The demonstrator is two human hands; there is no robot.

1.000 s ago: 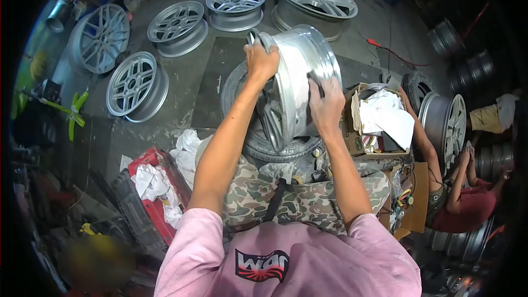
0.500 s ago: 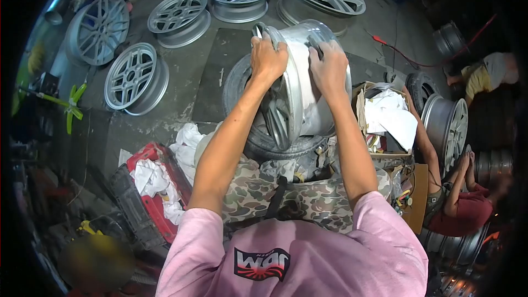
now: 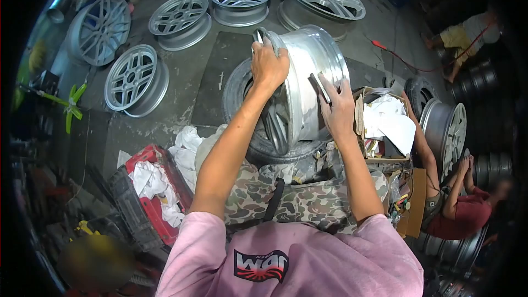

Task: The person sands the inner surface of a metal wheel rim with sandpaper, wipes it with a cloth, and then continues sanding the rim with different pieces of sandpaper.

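A silver wheel rim (image 3: pixel 308 49) stands on edge in front of me, tilted, on a dark tire (image 3: pixel 236 91) lying flat. Its spoked face points left and its smooth barrel points right. My left hand (image 3: pixel 269 63) is closed around the upper edge of the rim's face side. On the barrel, my right hand (image 3: pixel 336 107) holds a small folded piece of sandpaper (image 3: pixel 319 88), dark with a pale edge, pressed flat under the fingers. Camouflage fabric (image 3: pixel 308 203) covers my lap below the tire.
Several silver rims, one of them the spoked rim (image 3: pixel 132 77), stand on the floor ahead and left. A red toolbox (image 3: pixel 184 179) with white rags sits left. To the right are a cardboard box (image 3: pixel 360 121) of papers and a co-worker in a red shirt (image 3: pixel 462 214) beside another rim.
My right hand has slid down the barrel toward me with the sandpaper, from near the top to its middle. My left hand keeps its grip. A person at far right has shifted.
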